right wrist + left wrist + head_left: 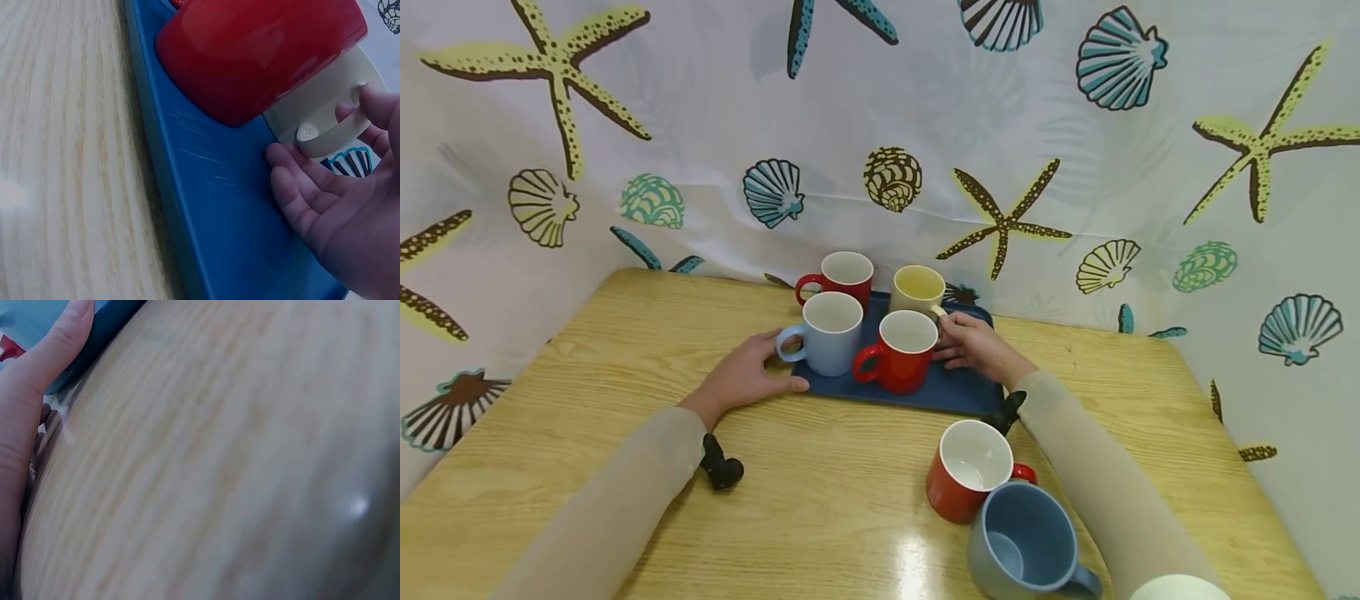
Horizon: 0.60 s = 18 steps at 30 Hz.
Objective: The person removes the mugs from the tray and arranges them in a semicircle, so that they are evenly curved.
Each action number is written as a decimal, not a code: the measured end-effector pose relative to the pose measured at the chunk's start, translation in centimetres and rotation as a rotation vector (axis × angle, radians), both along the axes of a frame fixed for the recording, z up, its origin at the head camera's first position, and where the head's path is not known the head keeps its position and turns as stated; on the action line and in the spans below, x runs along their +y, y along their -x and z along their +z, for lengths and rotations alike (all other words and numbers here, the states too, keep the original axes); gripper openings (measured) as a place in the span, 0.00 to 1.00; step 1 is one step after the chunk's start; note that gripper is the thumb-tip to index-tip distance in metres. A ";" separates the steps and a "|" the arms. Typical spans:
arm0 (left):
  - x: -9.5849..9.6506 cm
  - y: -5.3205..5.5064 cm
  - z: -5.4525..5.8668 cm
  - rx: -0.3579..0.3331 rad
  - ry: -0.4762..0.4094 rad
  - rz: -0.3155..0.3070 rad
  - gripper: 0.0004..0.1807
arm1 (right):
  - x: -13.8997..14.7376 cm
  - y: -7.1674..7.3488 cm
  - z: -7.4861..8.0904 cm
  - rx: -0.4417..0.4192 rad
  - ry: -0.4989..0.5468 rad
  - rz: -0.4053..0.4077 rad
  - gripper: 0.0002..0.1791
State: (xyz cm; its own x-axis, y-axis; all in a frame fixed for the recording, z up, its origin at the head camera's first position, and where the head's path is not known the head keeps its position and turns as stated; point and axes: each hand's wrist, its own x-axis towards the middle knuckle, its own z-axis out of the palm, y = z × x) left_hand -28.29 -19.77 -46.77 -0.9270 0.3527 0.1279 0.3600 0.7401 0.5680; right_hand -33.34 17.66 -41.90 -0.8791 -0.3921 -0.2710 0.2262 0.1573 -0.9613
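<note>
A blue tray (955, 387) bears a light blue mug (831, 337), a bright red mug (904, 362), a dark red mug (859, 289) behind, and a pale yellow mug (917, 287) at the back right. My right hand (973, 346) pinches the yellow mug's handle (340, 134) between thumb and index finger; its other fingers curl below, close to the tray. My left hand (752, 373) holds the tray's left end, its thumb (62, 340) against the rim at the front corner. Its other fingers are partly hidden behind the light blue mug's handle.
An orange-red mug (951, 487) and a larger grey-blue mug (1026, 542) stand close together on the wooden table (790, 500), nearer to me and beside my right forearm. A curtain (700, 100) with seashell and starfish prints hangs just behind the tray.
</note>
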 end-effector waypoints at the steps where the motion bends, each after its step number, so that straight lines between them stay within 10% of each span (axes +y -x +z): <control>1: -0.1 0.0 0.0 0.001 -0.004 0.001 0.49 | 0.0 -0.1 0.1 -0.007 0.003 0.009 0.13; 18: -0.3 0.0 -0.2 0.004 0.011 0.019 0.50 | 2.0 -1.2 1.2 -0.070 -0.008 0.028 0.15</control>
State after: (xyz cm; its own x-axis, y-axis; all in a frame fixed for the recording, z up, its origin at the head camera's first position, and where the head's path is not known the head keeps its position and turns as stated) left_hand -28.33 -20.05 -46.95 -0.9330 0.3366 0.1277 0.3481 0.7530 0.5585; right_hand -32.18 19.69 -40.74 -0.8468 -0.4139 -0.3342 0.2878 0.1720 -0.9421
